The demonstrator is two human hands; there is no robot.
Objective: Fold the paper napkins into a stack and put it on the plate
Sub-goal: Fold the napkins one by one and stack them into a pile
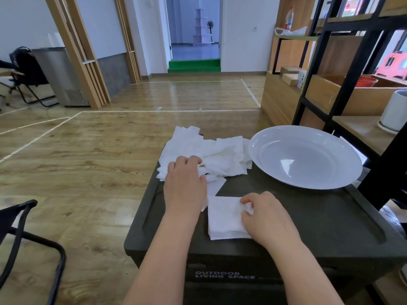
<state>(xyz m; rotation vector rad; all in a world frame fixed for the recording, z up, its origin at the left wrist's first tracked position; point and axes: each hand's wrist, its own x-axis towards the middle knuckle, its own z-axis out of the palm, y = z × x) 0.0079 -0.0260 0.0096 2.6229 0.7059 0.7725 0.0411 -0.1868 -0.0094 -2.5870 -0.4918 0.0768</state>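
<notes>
A loose heap of white paper napkins (211, 150) lies at the far left of a dark box lid (319, 214). My left hand (186, 183) rests on the heap's near edge, fingers curled on a crumpled napkin. A neat stack of folded napkins (224, 219) sits near the front edge. My right hand (264, 214) lies on the stack's right side, fingertips pinching the top napkin. A large white plate (306, 156) stands at the far right of the lid, with nothing in it.
A black metal shelf (343, 69) with wooden boards rises right of the box, close to the plate. A white pot (394, 111) stands on one board. A black chair frame (28, 243) is at the lower left, over wooden floor.
</notes>
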